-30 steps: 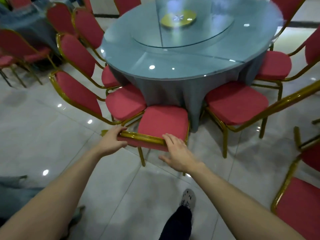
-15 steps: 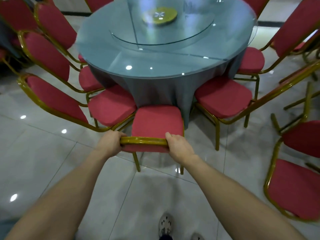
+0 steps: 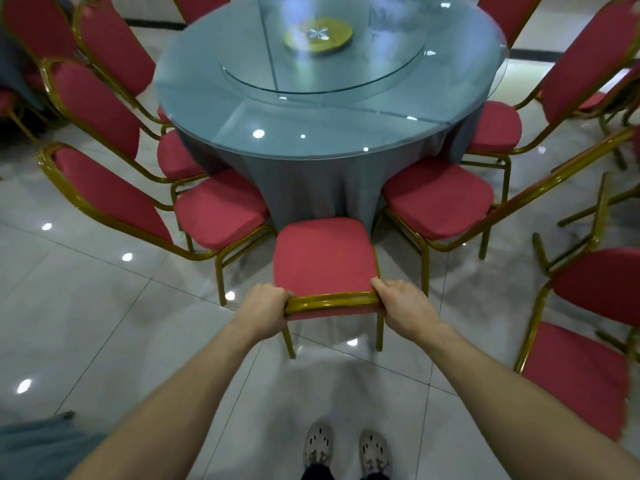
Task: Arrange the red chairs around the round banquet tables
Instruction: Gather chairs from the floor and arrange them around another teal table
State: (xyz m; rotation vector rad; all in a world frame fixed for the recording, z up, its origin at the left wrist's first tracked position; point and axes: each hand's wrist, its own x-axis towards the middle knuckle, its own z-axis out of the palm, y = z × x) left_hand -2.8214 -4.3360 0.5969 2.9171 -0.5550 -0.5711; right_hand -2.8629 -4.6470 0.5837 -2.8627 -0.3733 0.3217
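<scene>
A red chair (image 3: pixel 323 258) with a gold frame stands right in front of me, its seat pointing at the round banquet table (image 3: pixel 346 133). My left hand (image 3: pixel 265 306) grips the left end of the chair's gold top rail. My right hand (image 3: pixel 403 306) grips the right end of the same rail. The seat's front edge sits at the grey tablecloth. Red chairs flank it on both sides: one to the left (image 3: pixel 218 209) and one to the right (image 3: pixel 436 195), both tucked towards the table.
Several more red chairs ring the table on the left (image 3: pixel 100 102) and right (image 3: pixel 581 60). Loose red chairs (image 3: pixel 585 368) stand at the right edge. A glass turntable (image 3: pixel 391 67) lies on the table. My feet (image 3: pixel 346 448) are on the glossy tiled floor.
Both hands have closed round the chair's top rail. The chair has turned square to the table and moved into the gap between its neighbours, and I have stepped in behind it.
</scene>
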